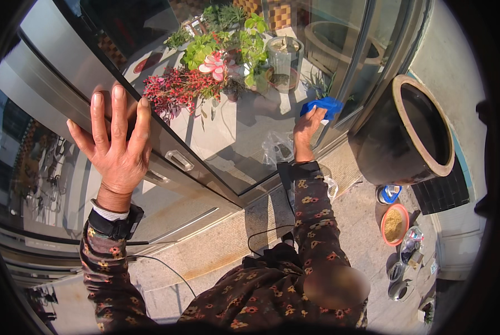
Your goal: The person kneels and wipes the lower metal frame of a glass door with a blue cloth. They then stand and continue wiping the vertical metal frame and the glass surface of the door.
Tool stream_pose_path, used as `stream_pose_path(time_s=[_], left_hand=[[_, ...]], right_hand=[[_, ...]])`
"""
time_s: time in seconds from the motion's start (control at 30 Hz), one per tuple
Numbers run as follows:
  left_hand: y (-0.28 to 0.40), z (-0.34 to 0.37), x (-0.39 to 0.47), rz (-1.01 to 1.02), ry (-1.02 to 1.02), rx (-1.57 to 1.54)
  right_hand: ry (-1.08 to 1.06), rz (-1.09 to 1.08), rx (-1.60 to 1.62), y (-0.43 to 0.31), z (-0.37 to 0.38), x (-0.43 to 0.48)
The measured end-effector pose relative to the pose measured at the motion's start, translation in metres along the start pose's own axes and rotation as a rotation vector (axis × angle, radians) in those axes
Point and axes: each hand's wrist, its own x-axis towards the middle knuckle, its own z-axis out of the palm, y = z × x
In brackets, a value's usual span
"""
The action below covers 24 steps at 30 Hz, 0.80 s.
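My left hand (118, 142), fingers spread, rests flat on the metal frame of a sliding glass door (72, 79), above a recessed pull handle (179, 161). My right hand (308, 130) holds a crumpled blue cloth (326, 108) against the glass pane (250, 138), near its right-hand edge. Seen through or in the glass are potted plants, red berry sprays (178, 90), a pink-and-white flower (213, 66) and a tall glass-like pot (284, 63). A clear plastic bag (277, 147) shows left of my right forearm. Black straps are around both wrists.
A large dark glazed jar (390, 138) with a pale rim stands to the right, close to the door frame. Below it on the paving are a blue container (390, 194), an orange bowl of yellowish grains (393, 225), a clear plastic container (412, 240) and metal pots (400, 290). Black cables hang near my body.
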Motion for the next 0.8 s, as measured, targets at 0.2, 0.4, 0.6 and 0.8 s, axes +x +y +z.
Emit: stream_pose_path(time_s=[0.2, 0.4, 0.6, 0.8], left_hand=[[0.0, 0.002, 0.001, 0.012, 0.039, 0.005], [0.001, 0.001, 0.0, 0.013, 0.031, 0.015], [0.0, 0.001, 0.0, 0.015, 0.002, 0.023], [-0.002, 0.006, -0.003, 0.021, 0.002, 0.026]], right_hand=[[0.019, 0.151, 0.022, 0.078, 0.004, 0.058], [-0.038, 0.159, 0.107, -0.002, 0.013, -0.132], [-0.442, 0.313, 0.117, -0.095, -0.009, -0.276], [-0.267, 0.439, 0.103, -0.036, 0.004, -0.192]])
